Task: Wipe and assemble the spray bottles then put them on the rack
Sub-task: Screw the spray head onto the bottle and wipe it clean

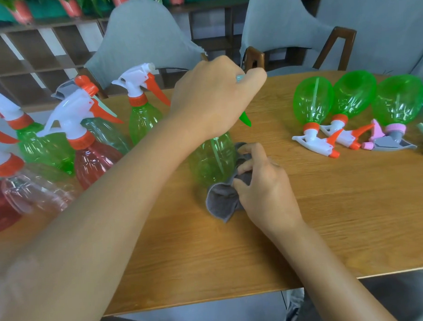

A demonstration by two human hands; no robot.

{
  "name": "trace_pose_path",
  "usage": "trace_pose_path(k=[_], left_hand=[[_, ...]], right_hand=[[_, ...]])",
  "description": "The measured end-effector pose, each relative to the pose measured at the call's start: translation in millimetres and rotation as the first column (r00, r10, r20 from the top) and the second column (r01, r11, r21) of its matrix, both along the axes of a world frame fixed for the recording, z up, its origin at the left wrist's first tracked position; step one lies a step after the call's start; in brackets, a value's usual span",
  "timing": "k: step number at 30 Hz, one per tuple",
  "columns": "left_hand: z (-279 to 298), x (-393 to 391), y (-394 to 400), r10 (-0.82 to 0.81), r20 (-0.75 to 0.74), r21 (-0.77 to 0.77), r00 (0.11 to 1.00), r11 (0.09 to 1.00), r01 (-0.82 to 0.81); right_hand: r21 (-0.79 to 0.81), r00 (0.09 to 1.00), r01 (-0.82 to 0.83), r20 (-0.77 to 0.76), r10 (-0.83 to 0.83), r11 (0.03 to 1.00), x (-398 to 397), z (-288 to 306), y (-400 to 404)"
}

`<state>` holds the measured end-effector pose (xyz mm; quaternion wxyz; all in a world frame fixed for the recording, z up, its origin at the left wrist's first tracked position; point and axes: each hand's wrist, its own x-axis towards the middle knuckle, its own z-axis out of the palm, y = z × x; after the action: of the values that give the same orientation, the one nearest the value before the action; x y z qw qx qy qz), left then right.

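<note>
- Two hands are at work on one green bottle [214, 160] that stands upright near the middle of the wooden surface [329, 216].
- Your left hand [212, 99] comes in from above and its grip is closed over the spray head at the top of that bottle; the head is almost wholly hidden under the fingers, with only a green trigger tip [245, 118] poking out below the knuckles and a pale bit near the thumb.
- The bottle's body hangs straight down from that grip, clear of the palm, its base on or just above the surface; you cannot tell which, because the cloth covers it.
- Your right hand [260, 182] pinches a grey cloth [222, 203], fingers curled into its folds, and presses it against the lower right side of the bottle.
- The cloth wraps round the bottle's base on the right and trails onto the surface in front.
- Left of the bottle, a cluster of assembled spray bottles [93, 146] stands or leans close together: green, red and clear bodies with white heads and orange triggers.
- Far right, three green bottles [355, 100] lie on their sides in a row, heads toward you, well apart from the one you hold.
- Two grey chairs [142, 37] stand behind the surface.
</note>
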<state>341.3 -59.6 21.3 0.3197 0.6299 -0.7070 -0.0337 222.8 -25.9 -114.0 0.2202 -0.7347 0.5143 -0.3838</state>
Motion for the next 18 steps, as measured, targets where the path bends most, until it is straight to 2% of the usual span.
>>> trace_pose_path(k=[3, 6, 12, 18], left_hand=[[0.0, -0.1, 0.2, -0.058, 0.003, 0.018, 0.998, 0.998, 0.058], [3.7, 1.8, 1.7, -0.088, 0.028, 0.064, 0.996, 0.994, 0.086], [3.6, 5.4, -8.0, -0.144, 0.129, 0.113, 0.981, 0.985, 0.13], [6.8, 7.6, -6.1, -0.136, 0.173, 0.155, 0.976, 0.982, 0.109]], right_hand=[[-0.01, 1.0, 0.006, 0.012, -0.006, 1.0, -3.7, 3.0, -2.9], [0.011, 0.983, 0.051, 0.178, -0.052, 0.999, -7.7, 9.1, -5.3], [-0.019, 0.874, 0.062, 0.484, -0.045, 0.998, -1.2, 23.9, -6.3], [-0.041, 0.829, 0.039, 0.558, -0.01, 0.998, 8.7, 31.3, -9.6]])
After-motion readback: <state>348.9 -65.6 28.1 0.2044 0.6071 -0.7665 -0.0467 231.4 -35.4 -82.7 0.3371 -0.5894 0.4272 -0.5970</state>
